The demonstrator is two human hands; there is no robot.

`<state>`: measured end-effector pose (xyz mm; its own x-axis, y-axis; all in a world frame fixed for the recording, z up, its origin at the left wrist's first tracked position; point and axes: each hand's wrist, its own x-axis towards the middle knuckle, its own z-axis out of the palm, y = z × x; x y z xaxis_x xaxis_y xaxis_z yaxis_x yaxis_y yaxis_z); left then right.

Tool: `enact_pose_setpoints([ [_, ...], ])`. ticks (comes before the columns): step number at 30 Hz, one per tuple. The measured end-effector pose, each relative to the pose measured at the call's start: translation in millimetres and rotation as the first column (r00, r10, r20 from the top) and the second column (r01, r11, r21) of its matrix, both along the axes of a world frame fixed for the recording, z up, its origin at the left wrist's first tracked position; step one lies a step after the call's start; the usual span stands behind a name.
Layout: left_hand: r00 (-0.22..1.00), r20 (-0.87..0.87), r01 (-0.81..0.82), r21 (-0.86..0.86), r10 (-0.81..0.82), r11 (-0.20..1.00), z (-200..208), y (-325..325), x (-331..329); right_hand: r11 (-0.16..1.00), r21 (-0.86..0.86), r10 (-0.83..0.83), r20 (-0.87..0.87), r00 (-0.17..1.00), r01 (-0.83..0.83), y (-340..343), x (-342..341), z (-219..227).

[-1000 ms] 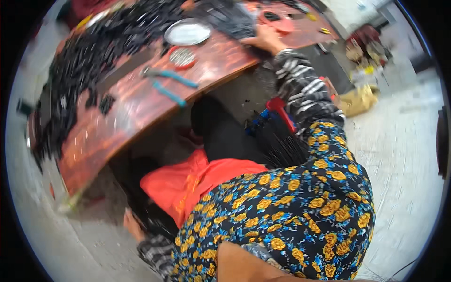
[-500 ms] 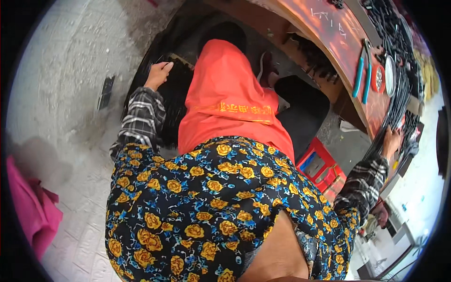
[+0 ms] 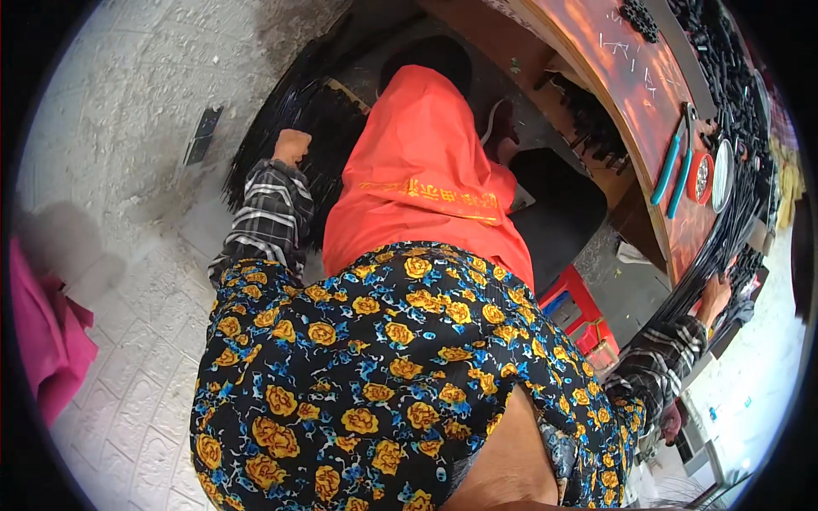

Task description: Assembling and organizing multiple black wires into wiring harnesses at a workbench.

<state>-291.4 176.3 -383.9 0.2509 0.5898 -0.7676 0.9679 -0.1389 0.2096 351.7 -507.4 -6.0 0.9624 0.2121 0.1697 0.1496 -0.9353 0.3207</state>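
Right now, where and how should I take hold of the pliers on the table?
Grip the pliers around both teal handles, probably coming from the near edge of the table. The slightly spread handles run toward that edge, the metal head points away from it, and the red dish sits close beside the right handle, crowding that side.

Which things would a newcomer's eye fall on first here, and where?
Probably the bright red cloth over the person's lap, upper middle, then the floral garment below it. At upper right, teal-handled pliers lie on the reddish table; at upper left, the left hand is by thin black strands.
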Motion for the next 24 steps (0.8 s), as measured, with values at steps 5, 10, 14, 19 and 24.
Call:
enact_pose_setpoints([
  [5, 0.968, 0.248, 0.05, -0.032, -0.04, 0.998, -66, -45, -106, 0.981, 0.128, -0.113, -0.245, 0.963, 0.148, 2, 20, -6],
  [10, 0.8, 0.247, 0.551, 0.06, -0.547, 0.832, -5, -158, -32, 0.712, 0.592, -0.165, -0.381, 0.91, 0.377, 41, -51, 68],
  [14, 0.775, 0.207, 0.579, 0.146, -0.597, 0.802, 18, -202, -77, 0.809, 0.459, -0.135, -0.463, 0.876, 0.367, 40, -20, 58],
  [19, 0.868, 0.212, 0.44, 0.088, -0.448, 0.894, 32, -235, -102, 0.98, 0.178, -0.053, -0.207, 0.977, 0.091, 9, 21, 61],
  [24, 0.886, 0.254, 0.375, 0.098, -0.388, 0.922, 24, -222, -81, 0.994, -0.046, -0.102, -0.089, 0.991, 0.098, 12, 19, 77],
])
